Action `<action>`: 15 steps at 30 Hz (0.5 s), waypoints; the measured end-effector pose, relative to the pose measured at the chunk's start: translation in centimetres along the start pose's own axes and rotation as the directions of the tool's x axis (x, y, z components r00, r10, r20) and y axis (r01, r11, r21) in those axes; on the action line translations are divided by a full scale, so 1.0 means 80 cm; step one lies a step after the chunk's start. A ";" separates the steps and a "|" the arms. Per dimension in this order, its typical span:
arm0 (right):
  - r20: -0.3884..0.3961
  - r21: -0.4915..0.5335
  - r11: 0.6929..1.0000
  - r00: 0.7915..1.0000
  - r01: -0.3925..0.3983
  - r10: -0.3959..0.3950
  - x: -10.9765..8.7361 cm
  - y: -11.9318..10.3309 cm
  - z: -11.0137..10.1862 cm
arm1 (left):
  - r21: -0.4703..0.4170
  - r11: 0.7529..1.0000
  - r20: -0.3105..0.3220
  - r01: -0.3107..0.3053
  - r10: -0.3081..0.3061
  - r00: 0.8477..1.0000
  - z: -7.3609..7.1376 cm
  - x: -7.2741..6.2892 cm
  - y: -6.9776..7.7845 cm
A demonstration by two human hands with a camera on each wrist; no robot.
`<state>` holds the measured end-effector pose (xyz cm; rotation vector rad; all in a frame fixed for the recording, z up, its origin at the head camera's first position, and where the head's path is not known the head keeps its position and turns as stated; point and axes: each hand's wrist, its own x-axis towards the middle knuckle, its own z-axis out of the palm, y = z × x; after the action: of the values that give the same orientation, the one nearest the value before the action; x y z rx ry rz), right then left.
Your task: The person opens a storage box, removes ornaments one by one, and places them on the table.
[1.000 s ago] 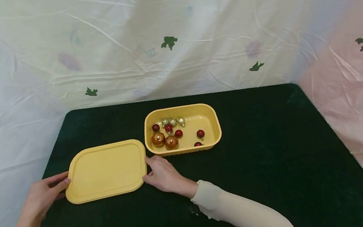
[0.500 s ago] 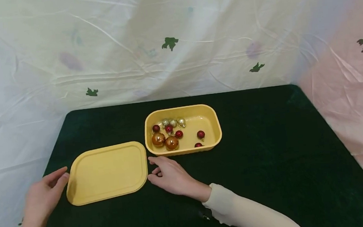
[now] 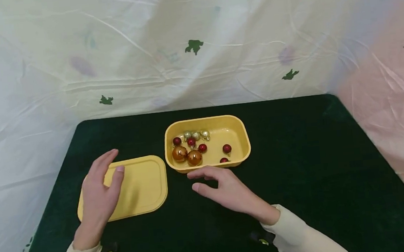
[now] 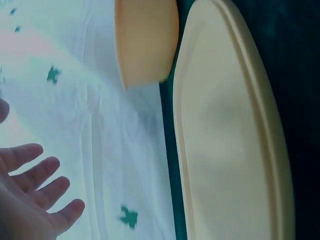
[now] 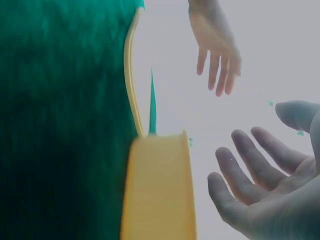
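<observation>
A flat yellow lid [image 3: 144,187] lies on the dark green table, left of a yellow rectangular box [image 3: 240,138]. My left hand [image 3: 99,191] hovers above the lid with its fingers apart and holds nothing. Just in front of the box's near wall is my right hand [image 3: 225,188], its fingers loosely extended, also holding nothing. Inside the box sit two large copper baubles [image 3: 194,158], several small red baubles [image 3: 227,148] and 3 small gold baubles [image 3: 205,135]. One red bauble is partly hidden by the near rim. In the left wrist view, the lid [image 4: 225,130] lies apart from the fingers.
The green tabletop [image 3: 318,172] stretches to the right of the box. A white patterned cloth [image 3: 138,59] hangs behind the table, and a pinkish cloth [image 3: 390,97] hangs on the right. Both cuffs carry dark wrist straps.
Both hands have let go of the lid's ends. My left hand has risen and moved right over the lid; my right hand has moved right toward the box's front. The lid stays put.
</observation>
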<state>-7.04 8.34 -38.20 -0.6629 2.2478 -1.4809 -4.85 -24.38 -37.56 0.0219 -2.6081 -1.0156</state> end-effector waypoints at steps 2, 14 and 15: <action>-0.043 -0.028 1.000 0.999 0.014 -0.015 -0.006 -0.001 -0.015 | -0.025 0.998 0.054 -0.053 0.054 0.997 0.012 0.006 0.010; -0.245 -0.324 0.945 0.960 0.047 -0.132 0.007 0.029 -0.083 | 0.131 0.984 0.421 -0.117 0.051 0.906 0.078 0.044 0.034; -0.245 -0.340 0.940 0.961 0.037 -0.126 0.010 0.033 -0.086 | 0.143 0.983 0.434 -0.116 0.043 0.900 0.082 0.047 0.035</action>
<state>-11.90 13.90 -38.03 -0.6979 2.7470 -1.2999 -10.16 -18.53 -39.07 -0.3011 -3.0566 -0.8464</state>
